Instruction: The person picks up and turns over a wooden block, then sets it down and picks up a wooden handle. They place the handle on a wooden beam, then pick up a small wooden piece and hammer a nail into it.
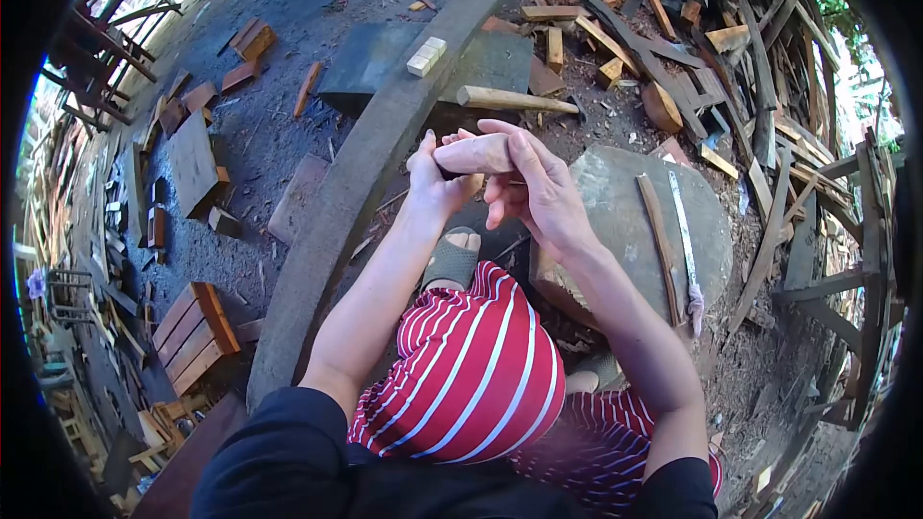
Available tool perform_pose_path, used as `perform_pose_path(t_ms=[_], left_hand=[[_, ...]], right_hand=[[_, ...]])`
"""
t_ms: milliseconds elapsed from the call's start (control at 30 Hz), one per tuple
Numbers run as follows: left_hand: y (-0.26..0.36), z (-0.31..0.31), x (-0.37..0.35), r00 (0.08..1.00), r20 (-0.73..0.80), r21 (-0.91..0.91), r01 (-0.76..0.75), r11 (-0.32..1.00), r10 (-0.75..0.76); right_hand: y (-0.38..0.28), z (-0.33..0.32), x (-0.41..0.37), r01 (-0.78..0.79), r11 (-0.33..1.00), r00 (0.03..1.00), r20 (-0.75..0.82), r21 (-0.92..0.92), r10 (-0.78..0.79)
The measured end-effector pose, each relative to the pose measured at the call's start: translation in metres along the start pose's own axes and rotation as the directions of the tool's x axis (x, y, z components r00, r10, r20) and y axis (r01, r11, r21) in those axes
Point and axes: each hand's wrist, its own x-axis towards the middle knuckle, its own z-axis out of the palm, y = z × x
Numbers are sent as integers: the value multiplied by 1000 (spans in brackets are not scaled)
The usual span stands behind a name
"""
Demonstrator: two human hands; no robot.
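Between my hands, above the long beam and my knees, is a short, rounded, pale brown piece of wood with a dark underside at its left end. My left hand grips that left end from below, its thumb pointing up. Over the right end my right hand is closed, with the thumb and index finger along the top and other fingers curled under. Just beyond the hands lies a hammer-like tool with a pale wooden handle; its dark head is at the right. Small pale wooden blocks sit in a row on the beam.
The thick wooden beam runs diagonally past my left side. A flat-topped stump at the right bears a wooden stick and a long narrow blade with a wrapped end. Timber offcuts and a scrap pile surround the ground.
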Motion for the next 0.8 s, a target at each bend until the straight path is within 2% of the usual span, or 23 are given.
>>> perform_pose_path(t_ms=[67,100,133,200,333,400,433,500,533,633,667,733,800], left_hand=[[-3,-6,-7,997,35,-220,77,973,-71],[-6,-8,-1,998,-55,-132,-5,991,-2],[-4,-12,1,999,-55,-137,-8,991,1],[-3,-17,1,994,-64,-226,74,971,-91],[-13,-6,-10,984,-175,-204,-68,977,32],[-18,-3,-14,980,-189,-178,-102,979,67],[-18,-3,-15,979,-170,-126,-137,983,115],[-19,-1,-14,962,-158,-42,-233,971,224],[-18,-1,-15,961,-161,-42,-234,971,225],[-13,4,-20,941,-49,66,-333,941,336],[-13,5,-22,939,-52,63,-335,940,339],[-14,10,-28,905,76,122,-426,896,420],[-11,10,-26,900,110,93,-432,897,422]], right_hand=[[8,3,0,-10,984,999,-43,178,18],[12,2,-1,-24,970,998,-43,242,35],[14,2,0,-28,970,999,-38,240,38],[18,1,-2,-26,991,994,-105,131,40],[22,-10,-7,-43,995,986,-159,89,57],[22,-16,-10,-77,963,983,-142,258,117],[25,-19,-12,-79,962,982,-147,261,120],[33,-24,-13,-129,898,970,-135,420,203],[35,-25,-13,-132,897,969,-135,421,206],[41,-25,-10,-147,855,979,-52,497,198],[44,-26,-9,-162,809,976,-31,566,217],[50,-27,-9,-178,756,971,-10,629,237],[54,-27,-8,-177,704,975,26,688,219]])
